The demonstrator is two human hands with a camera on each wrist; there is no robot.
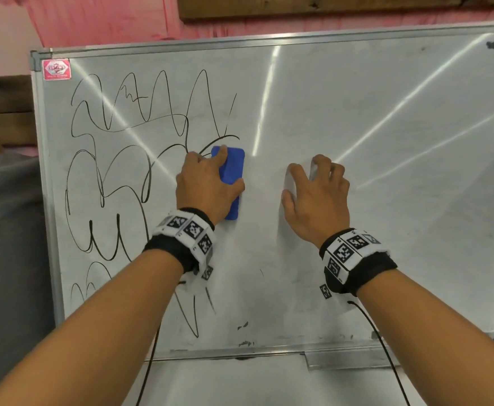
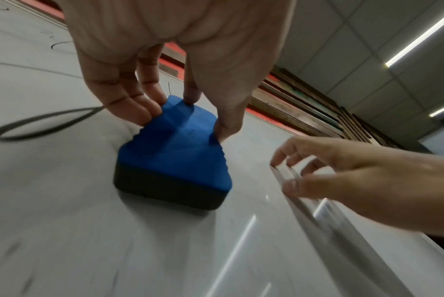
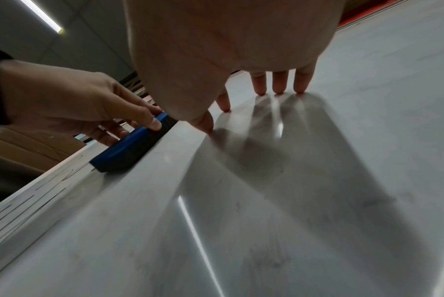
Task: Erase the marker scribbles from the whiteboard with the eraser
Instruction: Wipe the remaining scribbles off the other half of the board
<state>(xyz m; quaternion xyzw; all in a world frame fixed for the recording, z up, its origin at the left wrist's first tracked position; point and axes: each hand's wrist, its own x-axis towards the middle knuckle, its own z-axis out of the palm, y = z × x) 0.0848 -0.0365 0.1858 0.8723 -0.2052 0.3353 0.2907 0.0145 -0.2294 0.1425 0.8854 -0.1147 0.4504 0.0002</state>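
A white whiteboard (image 1: 386,142) stands upright before me, its left half covered with black marker scribbles (image 1: 117,159). My left hand (image 1: 207,183) grips a blue eraser (image 1: 231,174) with a dark felt base, pressed flat on the board at the right edge of the scribbles. In the left wrist view the fingers and thumb pinch the eraser (image 2: 175,152) by its long sides. My right hand (image 1: 317,194) rests on the bare board to the right, only its spread fingertips (image 3: 279,90) touching the surface, holding nothing.
The board's aluminium frame (image 1: 39,171) and bottom tray (image 1: 342,358) border the surface. A red sticker (image 1: 56,69) sits in the top left corner. Small marker flecks (image 1: 244,335) lie near the bottom edge. Pink cloth (image 1: 108,16) and a wooden plank (image 1: 327,7) hang behind.
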